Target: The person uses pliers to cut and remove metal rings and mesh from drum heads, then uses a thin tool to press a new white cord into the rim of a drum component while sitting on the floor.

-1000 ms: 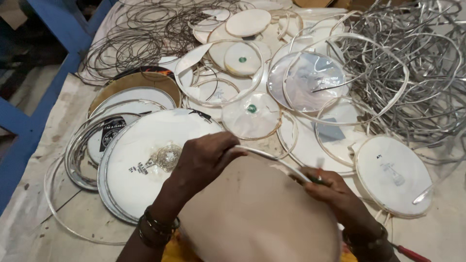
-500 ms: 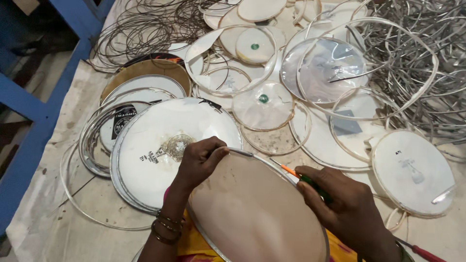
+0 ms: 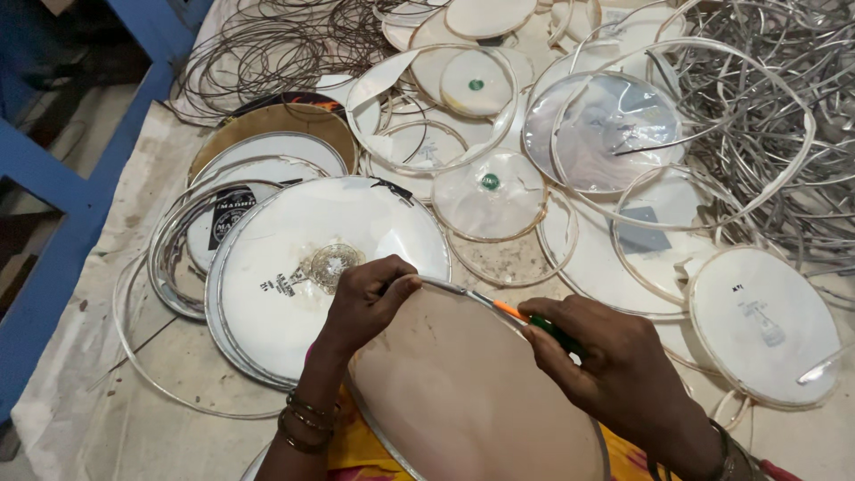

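Drumhead [image 3: 463, 392] rests on lap, near table edge. Left hand [image 3: 365, 298] pinches its rim; right hand [image 3: 614, 365] closed around orange-tipped tool [image 3: 525, 319], seemingly working skin under hoop. Needs steady pressure along rim.

Soft even daylight, sharp focus

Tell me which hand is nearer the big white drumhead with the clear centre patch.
Left. The left hand lies against the white drumhead, close to its patch. The right hand holds a tool farther right, apart from it.
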